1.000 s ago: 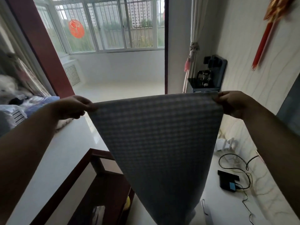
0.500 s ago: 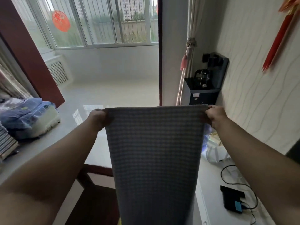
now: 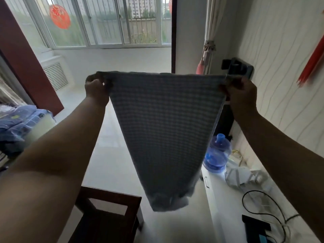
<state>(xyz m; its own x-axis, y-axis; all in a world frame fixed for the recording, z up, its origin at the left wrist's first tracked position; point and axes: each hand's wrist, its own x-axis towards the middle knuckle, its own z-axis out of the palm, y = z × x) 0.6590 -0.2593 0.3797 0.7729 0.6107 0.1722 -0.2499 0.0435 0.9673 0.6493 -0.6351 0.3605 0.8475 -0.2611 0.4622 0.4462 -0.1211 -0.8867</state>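
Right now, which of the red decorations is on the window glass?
The round red disc at upper left is on the glass; the long red ornament hangs on the right wall.

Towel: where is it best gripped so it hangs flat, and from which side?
Pinch the towel at its two top corners, each from its outer side, as the left hand and right hand do now. The top edge runs taut between them and the cloth below hangs free, so it should hang flat.

Grey checked cloth [image 3: 164, 130], blue bottle [image 3: 217, 153]
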